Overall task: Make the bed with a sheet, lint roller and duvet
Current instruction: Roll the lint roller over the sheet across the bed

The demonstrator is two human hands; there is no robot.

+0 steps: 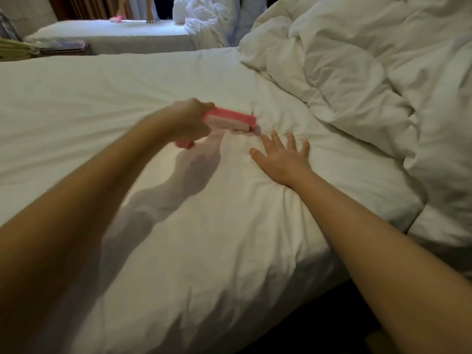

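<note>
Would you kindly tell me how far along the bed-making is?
Done: the sheet lies spread out. In hand: the left hand holds the lint roller over it while the right hand presses it flat. Left: the duvet sits heaped at the right, not yet spread.

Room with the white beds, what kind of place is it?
Probably a hotel bedroom. Two beds stand side by side, the near bed and the far bed, both in plain white sheets, with a crumpled white duvet piled on the near one. Someone else's hand rests on the far bed.
</note>
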